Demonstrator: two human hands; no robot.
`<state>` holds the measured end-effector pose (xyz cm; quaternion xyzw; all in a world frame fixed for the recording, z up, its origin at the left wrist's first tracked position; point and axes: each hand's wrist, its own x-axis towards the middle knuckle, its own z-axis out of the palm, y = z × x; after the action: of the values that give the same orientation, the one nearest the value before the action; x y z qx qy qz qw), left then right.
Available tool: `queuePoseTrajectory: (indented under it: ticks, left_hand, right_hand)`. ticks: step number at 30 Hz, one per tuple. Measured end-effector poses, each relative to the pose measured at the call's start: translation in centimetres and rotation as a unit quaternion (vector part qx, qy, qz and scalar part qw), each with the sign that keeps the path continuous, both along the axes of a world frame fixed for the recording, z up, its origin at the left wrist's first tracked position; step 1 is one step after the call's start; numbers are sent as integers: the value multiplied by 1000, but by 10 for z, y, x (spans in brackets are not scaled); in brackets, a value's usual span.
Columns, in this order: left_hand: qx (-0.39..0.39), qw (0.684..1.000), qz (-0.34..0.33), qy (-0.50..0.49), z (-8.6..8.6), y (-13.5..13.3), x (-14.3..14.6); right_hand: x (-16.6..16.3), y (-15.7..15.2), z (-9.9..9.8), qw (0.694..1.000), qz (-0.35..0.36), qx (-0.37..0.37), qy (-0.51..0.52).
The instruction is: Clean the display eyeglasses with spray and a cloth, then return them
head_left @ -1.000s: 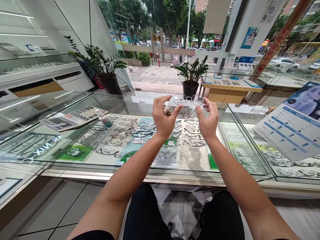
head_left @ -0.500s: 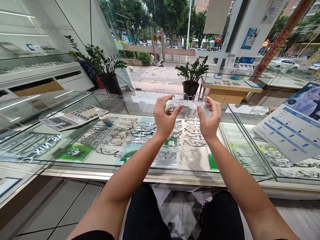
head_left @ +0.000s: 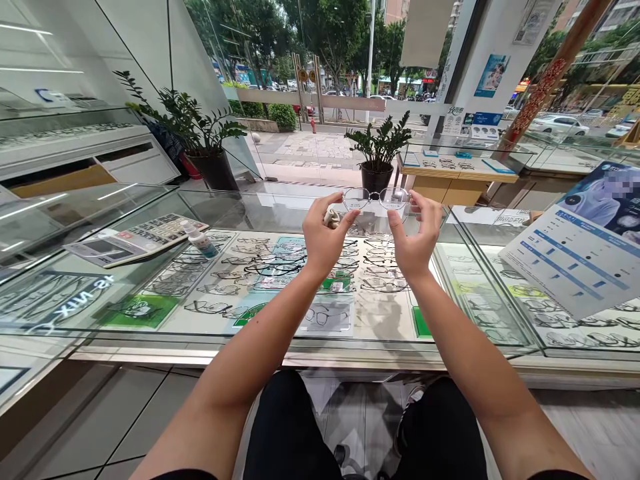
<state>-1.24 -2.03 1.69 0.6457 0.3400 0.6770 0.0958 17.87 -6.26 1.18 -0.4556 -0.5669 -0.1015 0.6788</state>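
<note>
A pair of thin-rimmed round eyeglasses [head_left: 375, 196] is held up above the glass counter, with printing on its clear lenses. My left hand [head_left: 324, 233] grips the left side of the frame between thumb and fingers. Tucked in that same hand is a crumpled pale cloth [head_left: 331, 217]. My right hand [head_left: 417, 230] has closed on the right side of the eyeglasses, its thumb near the lower rim. Below both hands, rows of eyeglass frames [head_left: 275, 267] lie inside the glass display case [head_left: 380, 337].
On the counter's left lie a printed booklet [head_left: 120, 243] and a small spray bottle [head_left: 200, 240]. A blue and white leaflet [head_left: 575, 250] stands at the right. Potted plants [head_left: 377, 180] stand beyond the counter by the window.
The whole view has shifted slightly, so the surroundings sit a little further left. Both hands still hold the eyeglasses in nearly the same pose.
</note>
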Motion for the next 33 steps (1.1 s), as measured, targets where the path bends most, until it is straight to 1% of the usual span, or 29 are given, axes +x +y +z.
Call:
queuePoseTrajectory:
  ticks: [3, 8, 11, 14, 20, 26, 29, 33]
  left_hand:
    - [5, 1000, 4, 1, 1, 0, -1]
    - [56, 998, 35, -4, 3, -3, -2]
    - [54, 997, 52, 0, 3, -5, -2]
    - [45, 998, 52, 2, 2, -5, -2]
    - [55, 997, 50, 3, 1, -5, -2]
    - [50, 998, 45, 12, 2, -3, -3]
    - [54, 998, 24, 12, 1, 0, -2]
    - [19, 1000, -7, -4, -4, 0, 0]
  right_hand:
    - [0, 0, 0, 1000, -2, -4, -1]
    - [1, 5, -4, 999, 10, -38, -7]
    - [1, 8, -7, 998, 28, -53, 2]
    - [1, 10, -9, 997, 39, -60, 10]
    - [0, 9, -8, 996, 44, -74, 15]
    - [0, 7, -7, 998, 42, -48, 16]
    - [1, 6, -7, 999, 26, -21, -6]
    - [2, 5, -7, 999, 15, 13, -31]
